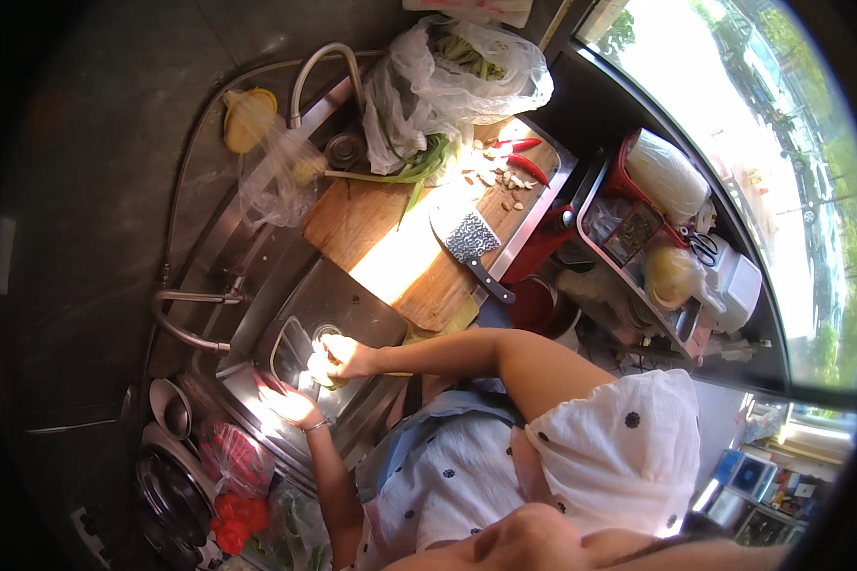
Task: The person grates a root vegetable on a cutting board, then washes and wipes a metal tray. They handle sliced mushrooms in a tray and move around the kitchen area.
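My right hand (348, 357) is over the steel sink basin (361, 300), closed around pale, yellowish pieces that look like vegetable; glare blurs them. Beside it my left hand (294, 405), with a bracelet at the wrist, is held flat with fingers stretched out, near the lower end of a clear rectangular container (291, 346) in the sink. Whether those fingers touch the container cannot be made out. Across the sink lies a wooden cutting board (371, 228). On it rests a cleaver (473, 239) with a black riveted handle, along with red chillies (528, 170), garlic pieces (518, 180) and green onion (428, 160).
A plastic bag of green vegetables (464, 71) stands past the board. Two curved faucets (328, 53) (193, 294) rise along the sink. Bagged goods (236, 457) and a black lid (175, 492) crowd one end. A loaded tray (625, 264) with scissors (703, 248) sits by the window.
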The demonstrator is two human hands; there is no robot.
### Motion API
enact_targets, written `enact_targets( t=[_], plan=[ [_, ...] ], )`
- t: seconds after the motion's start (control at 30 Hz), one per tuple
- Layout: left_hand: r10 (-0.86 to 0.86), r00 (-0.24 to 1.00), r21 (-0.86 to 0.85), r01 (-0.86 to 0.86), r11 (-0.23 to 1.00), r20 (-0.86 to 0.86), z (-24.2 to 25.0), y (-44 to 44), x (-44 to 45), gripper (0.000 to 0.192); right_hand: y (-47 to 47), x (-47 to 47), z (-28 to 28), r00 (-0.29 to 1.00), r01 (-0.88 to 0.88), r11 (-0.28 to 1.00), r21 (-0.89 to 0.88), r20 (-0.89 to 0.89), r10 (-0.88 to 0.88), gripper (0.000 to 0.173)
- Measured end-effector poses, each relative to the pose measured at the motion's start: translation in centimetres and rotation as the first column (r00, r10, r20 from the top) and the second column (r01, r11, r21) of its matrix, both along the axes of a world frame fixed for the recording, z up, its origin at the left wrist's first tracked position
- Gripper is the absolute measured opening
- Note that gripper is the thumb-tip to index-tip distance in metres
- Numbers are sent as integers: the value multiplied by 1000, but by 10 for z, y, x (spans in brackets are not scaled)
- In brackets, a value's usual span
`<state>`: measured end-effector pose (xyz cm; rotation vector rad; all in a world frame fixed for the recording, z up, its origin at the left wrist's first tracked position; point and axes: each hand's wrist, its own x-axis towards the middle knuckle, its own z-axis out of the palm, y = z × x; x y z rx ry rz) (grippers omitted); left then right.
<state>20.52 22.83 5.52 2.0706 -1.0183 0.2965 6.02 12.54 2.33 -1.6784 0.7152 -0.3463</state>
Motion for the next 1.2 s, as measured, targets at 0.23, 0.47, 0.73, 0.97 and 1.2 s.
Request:
enact_targets(
  t=[0.23, 0.47, 0.73, 0.97, 1.2],
  plan=[
    [328, 754, 167, -285, 944, -570, -56, 14, -21, 65, -4, -14, 54, 985, -78, 924, -373, 117, 130, 35],
    [534, 441, 323, -469, 822, -721, -63, 23, 3, 56, -18, -42, 99, 910, -413, 846, 337, 171, 377, 28],
    [621, 453, 388, -507, 770, -640, -26, 12, -19, 57, -10, -102, 122, 686, -702, 698, 144, 400, 608, 36],
    [630, 479, 393, -508, 767, -611, -6, -10, -40, 58, -4, -215, 100, 958, -286, 907, -309, -89, 272, 41],
    [438, 425, 188, -513, 837, -792, 16, -27, -58, 59, -21, -353, 119, 968, 106, 968, -227, -197, -153, 45]
  ],
)
